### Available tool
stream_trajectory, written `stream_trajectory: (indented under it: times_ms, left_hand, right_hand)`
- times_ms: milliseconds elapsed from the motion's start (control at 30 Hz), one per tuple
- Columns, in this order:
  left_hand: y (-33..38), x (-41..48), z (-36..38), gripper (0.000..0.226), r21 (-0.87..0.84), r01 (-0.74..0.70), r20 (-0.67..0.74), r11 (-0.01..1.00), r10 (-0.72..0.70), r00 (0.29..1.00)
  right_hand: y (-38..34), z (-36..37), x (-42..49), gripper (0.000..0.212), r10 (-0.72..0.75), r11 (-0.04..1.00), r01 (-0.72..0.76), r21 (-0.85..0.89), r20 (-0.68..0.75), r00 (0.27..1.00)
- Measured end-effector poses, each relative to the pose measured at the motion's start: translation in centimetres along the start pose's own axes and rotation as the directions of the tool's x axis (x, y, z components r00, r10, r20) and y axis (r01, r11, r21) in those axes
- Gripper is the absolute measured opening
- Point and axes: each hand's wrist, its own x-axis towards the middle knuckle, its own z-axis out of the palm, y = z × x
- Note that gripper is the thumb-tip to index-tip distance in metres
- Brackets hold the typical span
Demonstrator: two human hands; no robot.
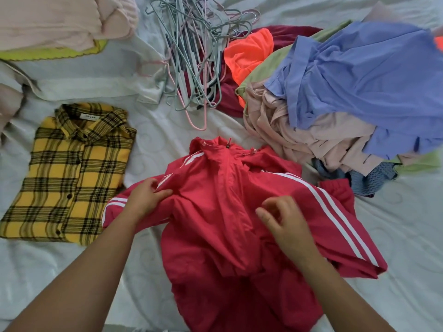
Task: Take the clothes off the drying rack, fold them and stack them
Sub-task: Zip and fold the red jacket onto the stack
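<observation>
A red jacket (215, 212) with white sleeve stripes lies spread on the white bed sheet (395, 224) in front of me, collar pointing away. My left hand (146, 196) pinches a fold of the jacket at its left shoulder. My right hand (285, 224) hovers just over the jacket's chest with fingers loosely curled, holding nothing. A folded yellow plaid shirt (69, 173) lies flat to the left. An unfolded heap at the right holds a blue garment (359, 80), pinkish-beige clothes (299, 135) and an orange one (249, 51).
A tangle of grey and pink hangers (194, 56) lies at the top centre. Pale pink fabric (60, 20) over a yellow-green edge sits at the top left. White cloth (91, 87) lies behind the plaid shirt.
</observation>
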Motion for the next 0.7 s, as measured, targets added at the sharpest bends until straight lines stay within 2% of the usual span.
stream_trajectory:
  times_ms: [33,67,100,133,167,233,267,300,333,400,433,500,533,567,633,700]
  left_hand:
    - [0.2,-0.2,-0.5,0.037,-0.028,-0.022,0.011,0.999,0.022,1.000]
    - [0.2,-0.2,-0.9,0.036,-0.068,-0.030,0.036,0.997,0.032,0.999]
    - [0.4,0.0,-1.3,0.036,-0.095,-0.023,0.071,0.995,0.030,0.997]
    - [0.5,0.2,-1.5,0.035,-0.114,0.003,0.101,0.993,0.008,0.995]
    - [0.8,0.4,-1.7,0.033,-0.111,0.014,0.126,0.994,0.000,0.992]
    - [1.3,0.8,-1.8,0.024,-0.106,-0.037,0.148,0.994,0.053,0.988]
    - [1.4,0.9,-1.9,0.018,-0.124,-0.068,0.134,0.990,0.084,0.987]
    - [1.4,0.7,-2.4,0.014,-0.125,-0.090,0.095,0.988,0.102,0.990]
    - [0.6,0.7,-2.9,0.011,-0.086,-0.101,0.042,0.991,0.105,0.994]
    - [-1.5,0.0,-3.7,0.014,0.119,-0.073,0.012,0.990,0.072,0.997]
    - [-2.7,-0.5,-3.8,0.016,0.237,-0.056,0.078,0.970,0.038,0.996]
    - [-4.5,-1.8,-2.9,0.020,0.349,-0.083,0.277,0.933,-0.018,0.961]
    - [-4.5,-2.0,-2.2,0.024,0.335,-0.110,0.314,0.936,-0.001,0.950]
    - [-4.0,-2.0,-1.7,0.027,0.287,-0.137,0.283,0.948,0.052,0.958]
    - [-1.9,-1.5,-0.9,0.042,0.124,-0.181,0.106,0.976,0.169,0.980]
    - [0.0,-0.8,0.1,0.048,0.029,-0.181,0.091,0.983,0.178,0.980]
  right_hand:
    - [0.2,-0.6,1.1,0.036,-0.084,0.990,0.069,-0.123,-0.126,0.988]
    - [0.6,-1.3,2.4,0.042,-0.133,0.963,0.075,-0.261,-0.214,0.968]
    - [1.2,-2.1,3.8,0.045,-0.119,0.928,0.019,-0.373,-0.248,0.961]
    - [1.5,-2.9,5.2,0.047,-0.030,0.902,-0.068,-0.427,-0.218,0.975]
    - [1.8,-3.5,6.6,0.045,0.116,0.882,-0.162,-0.443,-0.130,0.985]
    - [2.2,-4.3,8.1,0.035,0.381,0.869,-0.314,-0.382,0.114,0.917]
    - [2.4,-4.9,8.3,0.030,0.423,0.869,-0.345,-0.355,0.172,0.889]
    - [2.5,-5.8,8.2,0.027,0.429,0.866,-0.357,-0.350,0.151,0.891]
    - [2.5,-7.0,7.7,0.024,0.403,0.864,-0.355,-0.356,0.067,0.913]
    - [2.9,-9.7,5.8,0.017,0.331,0.875,-0.331,-0.352,-0.063,0.942]
    - [3.1,-10.6,4.9,0.014,0.336,0.881,-0.330,-0.340,-0.043,0.941]
    - [3.9,-10.8,3.6,0.016,0.404,0.863,-0.336,-0.378,0.114,0.908]
    - [4.3,-10.3,3.1,0.019,0.441,0.855,-0.341,-0.391,0.200,0.875]
    - [4.5,-9.8,2.9,0.023,0.453,0.857,-0.342,-0.386,0.249,0.856]
    - [4.2,-8.9,3.6,0.029,0.452,0.862,-0.345,-0.372,0.251,0.856]
    - [3.9,-8.5,4.9,0.037,0.482,0.836,-0.364,-0.411,0.234,0.844]
